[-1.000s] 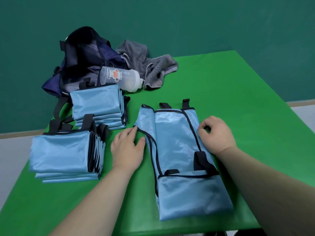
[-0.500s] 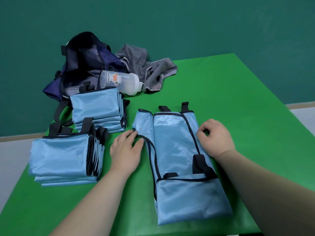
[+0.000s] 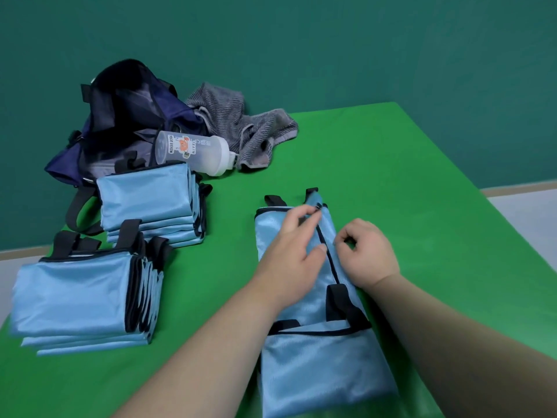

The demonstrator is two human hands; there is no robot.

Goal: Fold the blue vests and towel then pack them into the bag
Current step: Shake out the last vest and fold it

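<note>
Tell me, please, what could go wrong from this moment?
The vest under both hands looks shiny; its fold may open once the left hand and right hand lift.
The near stack lies fanned out near the table edge and may slide off.
The bottle lies against the bag, hindering packing.

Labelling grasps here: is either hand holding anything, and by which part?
Left hand presses the folded-over flap of the blue vest near its top; right hand curls at the vest's right edge, pinch unclear.
</note>
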